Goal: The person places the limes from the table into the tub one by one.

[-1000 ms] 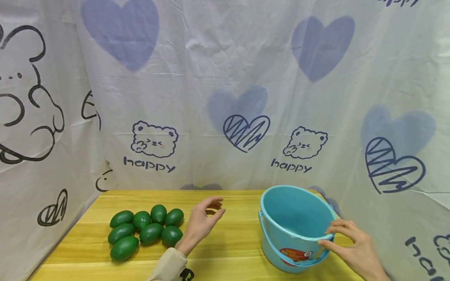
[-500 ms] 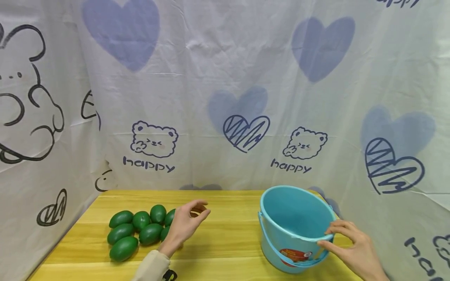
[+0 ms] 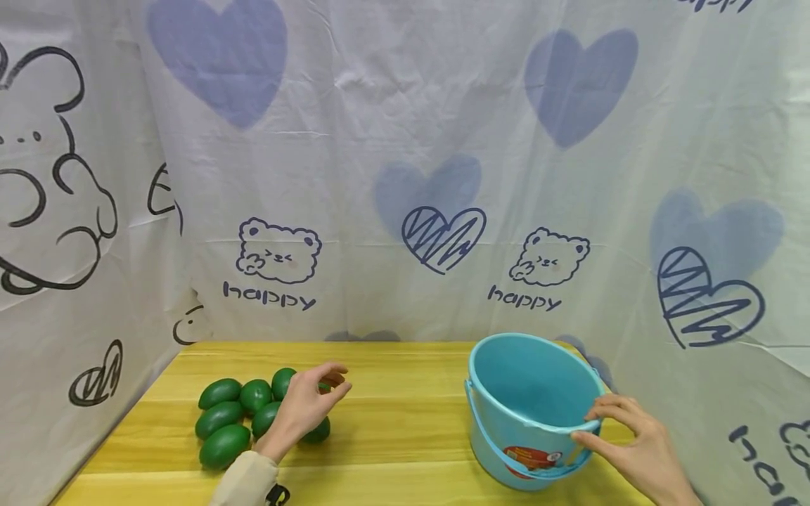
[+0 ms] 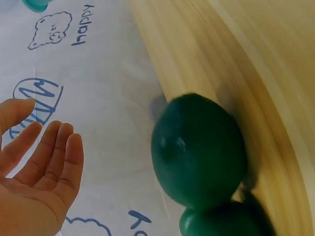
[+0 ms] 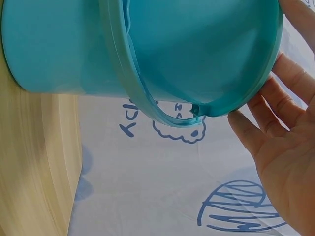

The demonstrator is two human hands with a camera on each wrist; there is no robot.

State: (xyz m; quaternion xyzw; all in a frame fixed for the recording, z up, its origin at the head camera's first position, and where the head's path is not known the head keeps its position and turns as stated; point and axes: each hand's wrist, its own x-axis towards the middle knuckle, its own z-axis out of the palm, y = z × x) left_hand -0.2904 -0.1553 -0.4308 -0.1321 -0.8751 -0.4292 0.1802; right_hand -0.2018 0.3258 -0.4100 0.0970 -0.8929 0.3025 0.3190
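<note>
Several dark green, smooth oval fruits that look like avocados (image 3: 224, 447) lie in a close group on the left of the table. My left hand (image 3: 304, 402) hovers over the right side of this group and hides part of it. Its fingers are loosely bent, with nothing held; in the left wrist view one avocado (image 4: 199, 150) shows large beside the hand (image 4: 44, 172). On the right stands a light blue bucket (image 3: 484, 450). My right hand (image 3: 642, 443) pinches its near right rim, thumb outside; the right wrist view shows the fingers (image 5: 285, 101) along that rim (image 5: 221, 111).
The yellow wood-grain table (image 3: 405, 450) stretches between the fruits and the bucket. A white cloth (image 3: 367, 295) with hearts and bears hangs behind and at both sides. The bucket's handle (image 3: 484, 436) hangs down across its front, over a red label (image 3: 528, 458).
My left hand has moved left, from beside the avocados to over their right part. The right hand and the bucket have stayed in place.
</note>
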